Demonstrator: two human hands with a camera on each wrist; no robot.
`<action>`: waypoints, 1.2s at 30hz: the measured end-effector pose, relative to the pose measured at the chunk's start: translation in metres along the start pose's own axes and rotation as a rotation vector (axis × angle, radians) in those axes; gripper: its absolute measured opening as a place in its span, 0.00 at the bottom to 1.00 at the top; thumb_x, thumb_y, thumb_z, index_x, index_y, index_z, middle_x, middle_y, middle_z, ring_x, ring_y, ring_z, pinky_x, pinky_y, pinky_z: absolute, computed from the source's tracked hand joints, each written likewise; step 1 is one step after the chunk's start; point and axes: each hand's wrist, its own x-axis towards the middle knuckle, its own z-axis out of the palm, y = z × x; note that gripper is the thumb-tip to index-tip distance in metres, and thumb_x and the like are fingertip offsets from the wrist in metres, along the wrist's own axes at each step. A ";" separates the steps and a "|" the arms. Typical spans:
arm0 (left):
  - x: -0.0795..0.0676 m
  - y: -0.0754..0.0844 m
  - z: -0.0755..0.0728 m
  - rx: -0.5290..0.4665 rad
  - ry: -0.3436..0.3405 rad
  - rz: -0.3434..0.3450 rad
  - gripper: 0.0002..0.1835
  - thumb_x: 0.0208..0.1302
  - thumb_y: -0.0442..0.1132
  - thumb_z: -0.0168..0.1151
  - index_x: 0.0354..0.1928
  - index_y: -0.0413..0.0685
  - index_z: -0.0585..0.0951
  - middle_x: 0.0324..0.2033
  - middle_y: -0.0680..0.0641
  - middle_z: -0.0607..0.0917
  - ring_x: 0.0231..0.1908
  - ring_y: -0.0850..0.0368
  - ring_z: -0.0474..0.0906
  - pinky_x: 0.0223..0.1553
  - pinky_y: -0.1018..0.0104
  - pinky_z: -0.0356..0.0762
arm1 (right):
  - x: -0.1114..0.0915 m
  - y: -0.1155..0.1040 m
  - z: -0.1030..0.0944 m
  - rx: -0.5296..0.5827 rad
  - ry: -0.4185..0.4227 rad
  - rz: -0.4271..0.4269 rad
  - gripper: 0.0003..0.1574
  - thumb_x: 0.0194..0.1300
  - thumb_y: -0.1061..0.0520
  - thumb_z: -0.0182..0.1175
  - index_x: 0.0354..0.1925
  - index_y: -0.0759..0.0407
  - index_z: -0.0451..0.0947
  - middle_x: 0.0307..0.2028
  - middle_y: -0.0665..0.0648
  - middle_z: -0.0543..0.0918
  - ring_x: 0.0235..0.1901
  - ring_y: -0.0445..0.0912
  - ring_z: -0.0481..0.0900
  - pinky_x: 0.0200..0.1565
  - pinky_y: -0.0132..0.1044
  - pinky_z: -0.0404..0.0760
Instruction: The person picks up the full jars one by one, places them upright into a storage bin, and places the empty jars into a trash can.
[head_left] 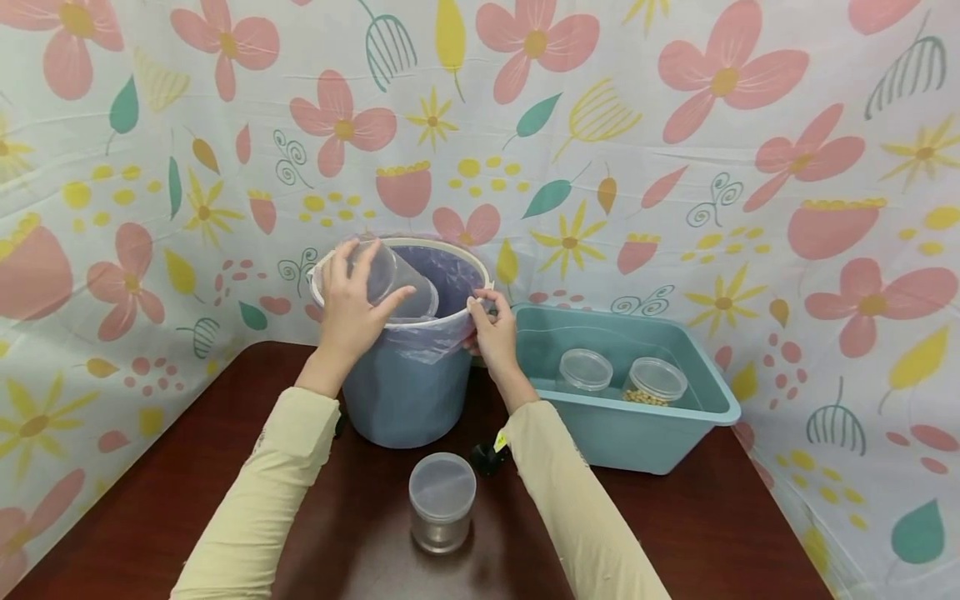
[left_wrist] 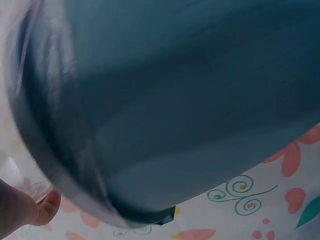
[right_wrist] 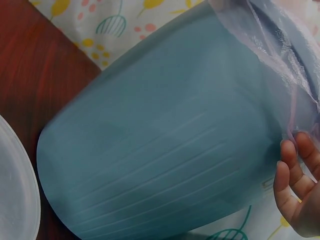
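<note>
A blue trash bin (head_left: 405, 392) with a pale rim stands on the table, lined with a thin translucent bag (head_left: 427, 343) folded over the rim. My left hand (head_left: 348, 304) grips a clear plastic jar (head_left: 408, 287) from its left side, tilted over the bin's mouth. In the left wrist view, the fingers (left_wrist: 47, 207) of that hand show at the lower left beside the rim. At the bin's right side, my right hand (head_left: 492, 329) pinches the bag's edge at the rim. Its fingertips (right_wrist: 289, 150) show against the bag in the right wrist view.
Another clear lidded jar (head_left: 442, 504) stands in front of the bin. To the right, a teal tub (head_left: 630, 442) holds two lidded jars, one (head_left: 654, 383) with tan pieces inside. A floral curtain (head_left: 600, 150) hangs behind the dark wooden table (head_left: 360, 533).
</note>
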 end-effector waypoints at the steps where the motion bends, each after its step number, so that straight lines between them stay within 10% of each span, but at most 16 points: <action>1: -0.001 -0.001 0.002 0.011 -0.028 -0.005 0.38 0.46 0.46 0.70 0.59 0.38 0.68 0.56 0.32 0.63 0.56 0.38 0.55 0.55 0.45 0.48 | -0.002 -0.003 0.001 -0.001 0.001 -0.003 0.19 0.63 0.56 0.54 0.50 0.65 0.69 0.08 0.54 0.70 0.07 0.43 0.69 0.12 0.35 0.68; 17: -0.010 -0.005 0.009 0.136 -0.302 -0.041 0.32 0.54 0.54 0.62 0.55 0.39 0.73 0.55 0.37 0.69 0.56 0.40 0.61 0.49 0.45 0.61 | 0.008 0.015 0.002 -0.035 0.022 -0.015 0.19 0.63 0.51 0.54 0.49 0.58 0.71 0.08 0.52 0.70 0.07 0.42 0.70 0.12 0.37 0.69; 36: -0.024 0.002 -0.004 -0.010 -0.134 0.091 0.18 0.55 0.39 0.63 0.46 0.35 0.79 0.49 0.37 0.75 0.54 0.44 0.66 0.55 0.52 0.58 | 0.007 0.014 0.003 -0.044 0.023 -0.006 0.17 0.63 0.51 0.54 0.49 0.57 0.71 0.08 0.53 0.69 0.07 0.42 0.69 0.11 0.36 0.69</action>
